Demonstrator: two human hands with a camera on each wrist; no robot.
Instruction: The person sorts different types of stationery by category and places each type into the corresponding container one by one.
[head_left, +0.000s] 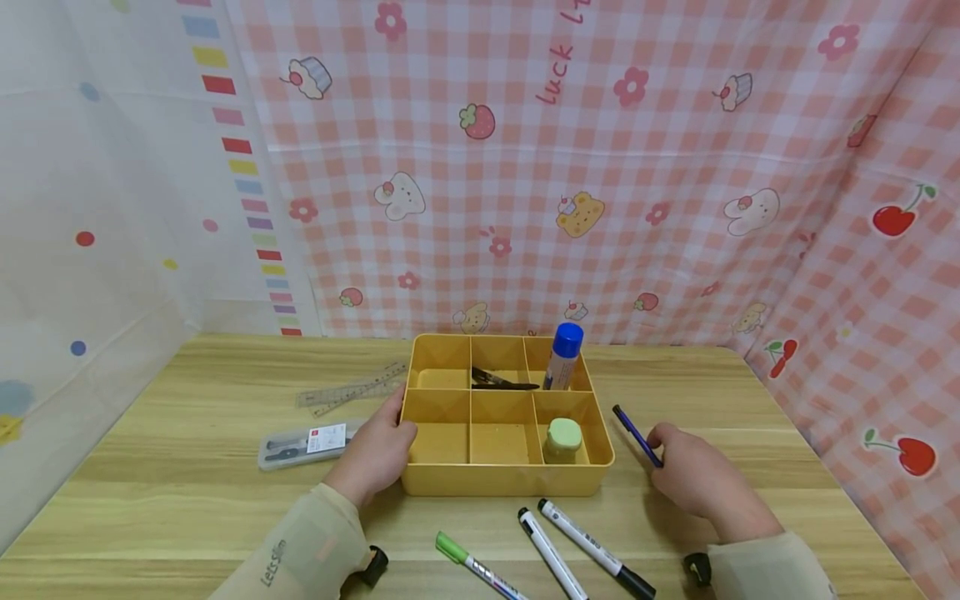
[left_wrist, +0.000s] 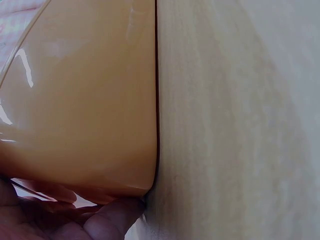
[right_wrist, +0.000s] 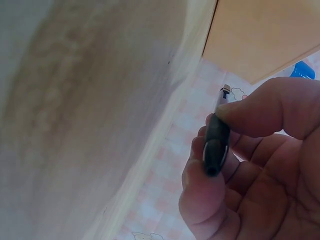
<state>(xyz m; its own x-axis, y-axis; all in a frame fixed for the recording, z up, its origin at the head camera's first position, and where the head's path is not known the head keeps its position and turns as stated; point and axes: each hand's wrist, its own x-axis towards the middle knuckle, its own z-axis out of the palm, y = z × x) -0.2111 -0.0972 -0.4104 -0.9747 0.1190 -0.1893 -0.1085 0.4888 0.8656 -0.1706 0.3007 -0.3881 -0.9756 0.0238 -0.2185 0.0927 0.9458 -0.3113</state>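
A yellow divided organizer box [head_left: 507,481] stands on the table. My left hand [head_left: 375,446] grips its left side, thumb at the rim; in the left wrist view, curled fingers [left_wrist: 112,220] touch the wall close to the tabletop. To the right of the box, my right hand [head_left: 693,475] pinches a dark blue pen [head_left: 636,435] between thumb and fingers, its tip end pointing away. In the right wrist view the pen's dark end [right_wrist: 216,145] faces the camera. Inside the box are a blue-capped glue stick [head_left: 562,360], a green-lidded small jar [head_left: 562,440] and dark pens [head_left: 504,384].
Two whiteboard markers [head_left: 592,546] [head_left: 551,554] and a green-capped marker [head_left: 480,567] lie in front of the box. Left of it are clear rulers [head_left: 352,392] and a clear case [head_left: 288,450] with a compass-like tool. Patterned cloth [head_left: 525,250] hangs behind the table.
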